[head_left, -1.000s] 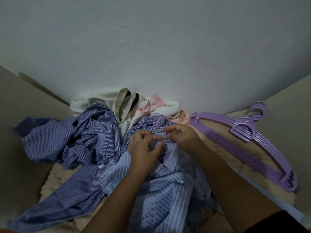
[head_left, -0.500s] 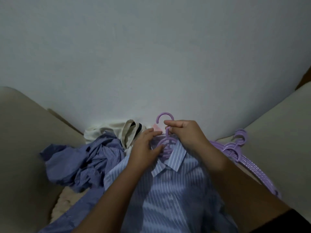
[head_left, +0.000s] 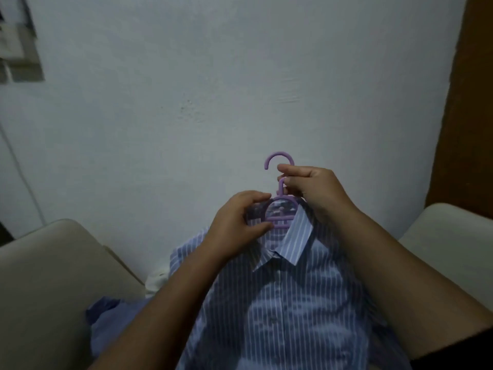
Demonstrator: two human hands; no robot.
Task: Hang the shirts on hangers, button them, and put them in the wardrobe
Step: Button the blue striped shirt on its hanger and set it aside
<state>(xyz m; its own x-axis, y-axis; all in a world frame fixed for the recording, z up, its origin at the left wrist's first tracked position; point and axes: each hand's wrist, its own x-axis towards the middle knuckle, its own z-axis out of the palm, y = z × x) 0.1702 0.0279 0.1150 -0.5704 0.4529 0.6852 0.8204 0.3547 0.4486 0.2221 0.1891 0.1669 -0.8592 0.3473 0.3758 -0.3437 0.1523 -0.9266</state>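
The striped shirt (head_left: 280,303) hung below my hands, front toward me, its lower part draped between my forearms. My left hand (head_left: 237,225) curled round the left side of the collar (head_left: 296,239), thumb and fingers pinching the cloth, perhaps the hanger's bar too. My right hand (head_left: 312,190), just above, gripped the neck of the purple hanger (head_left: 280,158). Beyond both stood the pale wall (head_left: 186,89).
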